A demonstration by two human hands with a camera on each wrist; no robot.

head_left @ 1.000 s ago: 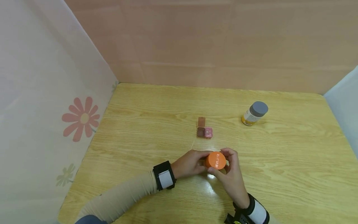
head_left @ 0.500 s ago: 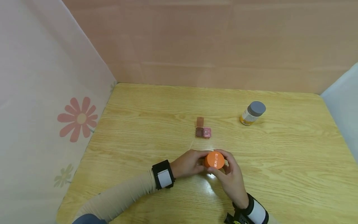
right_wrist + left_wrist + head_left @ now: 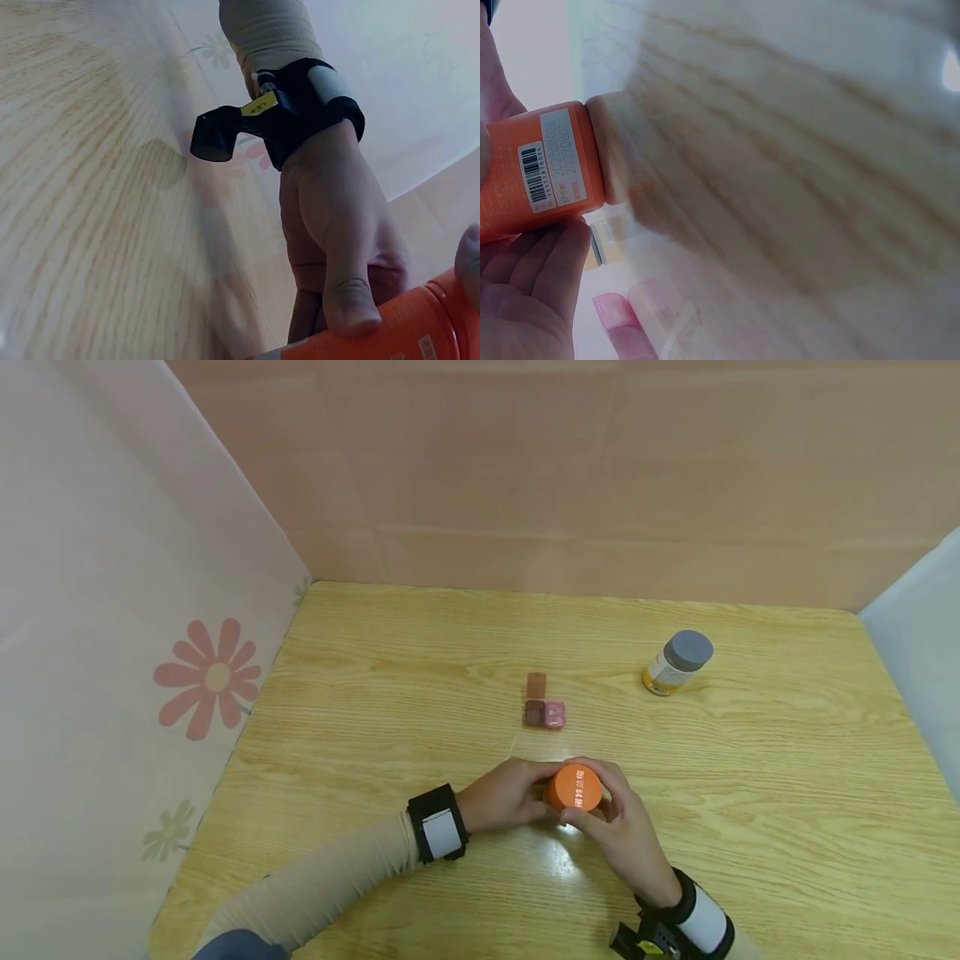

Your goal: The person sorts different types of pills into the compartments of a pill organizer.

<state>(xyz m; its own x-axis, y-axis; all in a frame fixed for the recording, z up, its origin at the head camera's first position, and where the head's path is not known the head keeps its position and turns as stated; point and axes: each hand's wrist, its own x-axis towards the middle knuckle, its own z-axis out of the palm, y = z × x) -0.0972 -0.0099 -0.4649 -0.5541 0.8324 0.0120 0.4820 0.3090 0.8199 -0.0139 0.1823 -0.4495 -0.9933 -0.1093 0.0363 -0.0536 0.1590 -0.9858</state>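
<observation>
An orange bottle (image 3: 540,169) with a barcode label is held upright, close over or on the table. Its round orange lid (image 3: 576,787) bears white lettering. My left hand (image 3: 502,795) grips the bottle's body from the left, thumb along its side in the right wrist view. With curled fingers and thumb, my right hand (image 3: 622,827) holds the lid's rim from the right. Beyond the hands lie a pink wrapped piece (image 3: 555,714), a dark brown piece (image 3: 534,712) and a flat reddish-brown piece (image 3: 536,685).
A grey-capped bottle (image 3: 677,662) with a white and yellow label stands at the back right. The wood-grain table (image 3: 375,693) ends at a pinkish back wall (image 3: 487,485). A flower-print sheet (image 3: 90,693) borders the left side, a pale sheet (image 3: 915,627) the right.
My right wrist has swung a little to the right while its fingers stay on the lid. The lid's lettering appears slightly turned. My left hand keeps its hold.
</observation>
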